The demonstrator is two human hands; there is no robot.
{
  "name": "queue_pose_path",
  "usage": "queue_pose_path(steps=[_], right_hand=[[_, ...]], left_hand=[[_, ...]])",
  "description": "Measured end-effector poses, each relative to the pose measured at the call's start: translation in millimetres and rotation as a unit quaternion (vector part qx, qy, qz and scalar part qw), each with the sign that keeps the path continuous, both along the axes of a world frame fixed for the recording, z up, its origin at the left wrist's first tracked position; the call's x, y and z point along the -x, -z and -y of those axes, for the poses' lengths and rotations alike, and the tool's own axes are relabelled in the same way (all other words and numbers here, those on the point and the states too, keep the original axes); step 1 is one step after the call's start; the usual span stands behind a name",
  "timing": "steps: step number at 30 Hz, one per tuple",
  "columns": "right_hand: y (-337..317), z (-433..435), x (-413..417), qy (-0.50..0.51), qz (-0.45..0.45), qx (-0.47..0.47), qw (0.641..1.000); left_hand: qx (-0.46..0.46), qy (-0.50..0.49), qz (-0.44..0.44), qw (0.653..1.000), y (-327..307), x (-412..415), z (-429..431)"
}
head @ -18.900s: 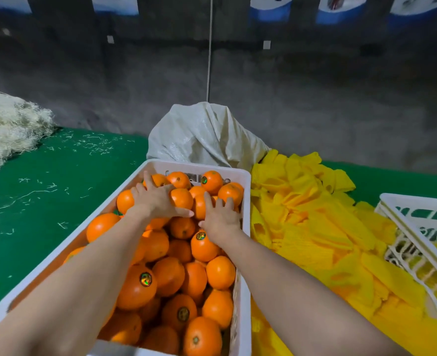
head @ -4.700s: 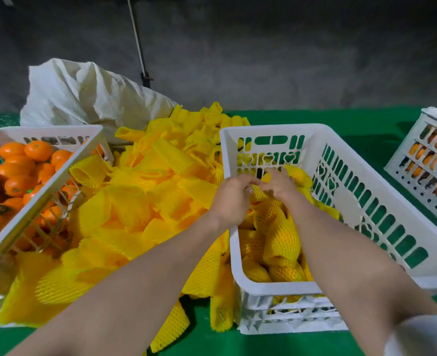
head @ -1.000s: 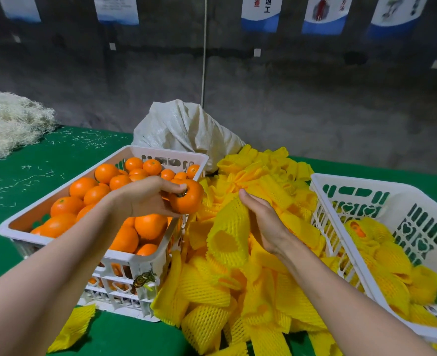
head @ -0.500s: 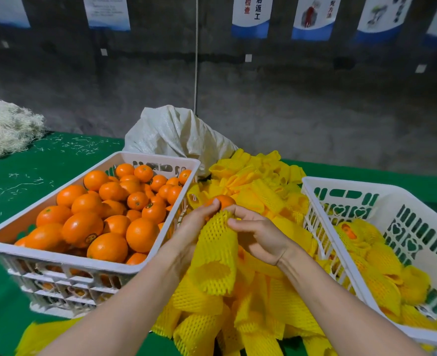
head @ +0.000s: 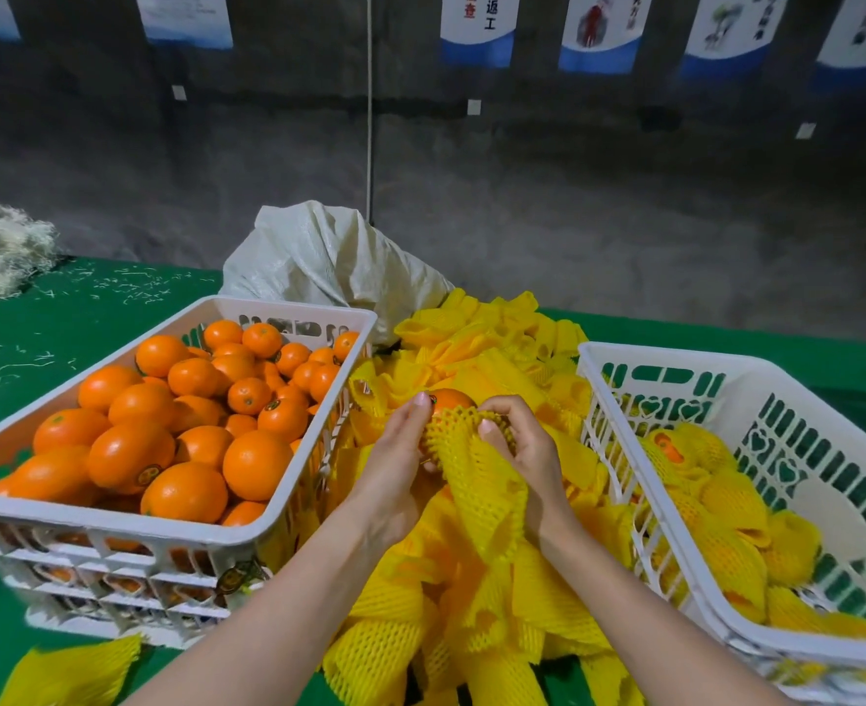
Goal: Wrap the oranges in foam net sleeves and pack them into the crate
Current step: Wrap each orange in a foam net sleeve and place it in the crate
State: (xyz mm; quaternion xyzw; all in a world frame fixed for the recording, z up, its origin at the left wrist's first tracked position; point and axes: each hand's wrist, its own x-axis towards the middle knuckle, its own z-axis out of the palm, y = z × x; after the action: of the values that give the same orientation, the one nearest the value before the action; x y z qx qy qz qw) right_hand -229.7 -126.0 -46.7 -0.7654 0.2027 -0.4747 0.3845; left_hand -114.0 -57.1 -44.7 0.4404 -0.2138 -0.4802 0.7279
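Together, the left hand (head: 395,450) and right hand (head: 520,443) grip a round, glossy orange (head: 450,401) half-sheathed in a spongy yellow mesh sleeve (head: 477,481), above the sleeve pile (head: 471,603) between two slotted white plastic crates (head: 247,535).

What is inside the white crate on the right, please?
The right crate holds wrapped oranges in yellow foam net sleeves; one shows orange peel at its open end. Anything beneath that top layer is covered.

Orange (head: 450,400): mostly hidden in sleeve (head: 477,481); top showed. Right crate (head: 726,364): was cut off at right edge. Posters (head: 477,28): tops cropped, print blurred.
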Motion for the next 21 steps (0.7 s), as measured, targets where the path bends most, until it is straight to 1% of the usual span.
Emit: queue_pose_path(steps=[2,4,6,8,10,13,15,16,17,19,20,21], right_hand=[[3.0,-3.4,-0.4,0.017,0.009,0.017,1.000],[4.2,-7.4,-0.8,0.035,0.002,0.047,0.998],[2.4,-10.7,-1.1,0.065,-0.002,0.056,0.996],[0.3,-10.5,-1.5,0.085,-0.001,0.027,0.996],[0.4,-9.6,-1.0,0.085,0.001,0.005,0.996],[4.1,-17.7,-1.0,0.042,-0.003,-0.021,0.999],[8.7,-24.1,-0.9,0.019,-0.020,0.004,1.000],[10.0,-25.3,-0.6,0.008,-0.029,0.004,1.000],[9.3,-24.9,-0.4,0.003,-0.035,-0.016,0.999],[3.8,-22.3,-1.8,0.005,-0.016,-0.109,0.994],[0.1,-21.3,-3.5,0.006,0.015,-0.180,0.984],[-4.6,-20.2,-6.0,0.007,0.055,-0.255,0.965]], left_hand=[[-0.008,0.011,0.008,1.000,-2.6,2.8,2.3],[-0.016,0.042,-0.024,0.999,-5.5,2.8,2.5],[0.000,0.080,-0.044,0.996,-9.0,3.1,0.0],[0.023,0.096,-0.004,0.995,-5.5,4.6,-1.0],[0.020,0.063,0.052,0.996,-3.4,8.0,-2.3],[-0.001,-0.012,0.109,0.994,-7.5,8.8,-1.5],[-0.039,-0.027,0.113,0.992,-12.0,6.6,3.5],[-0.042,-0.010,0.071,0.997,-9.2,4.4,5.9],[-0.031,0.002,0.018,0.999,-6.5,3.8,5.6],[-0.008,-0.011,-0.049,0.999,-0.7,4.5,5.3],[-0.008,-0.015,-0.053,0.998,3.4,3.4,6.8],[-0.012,-0.015,-0.048,0.999,4.5,2.9,5.8]])
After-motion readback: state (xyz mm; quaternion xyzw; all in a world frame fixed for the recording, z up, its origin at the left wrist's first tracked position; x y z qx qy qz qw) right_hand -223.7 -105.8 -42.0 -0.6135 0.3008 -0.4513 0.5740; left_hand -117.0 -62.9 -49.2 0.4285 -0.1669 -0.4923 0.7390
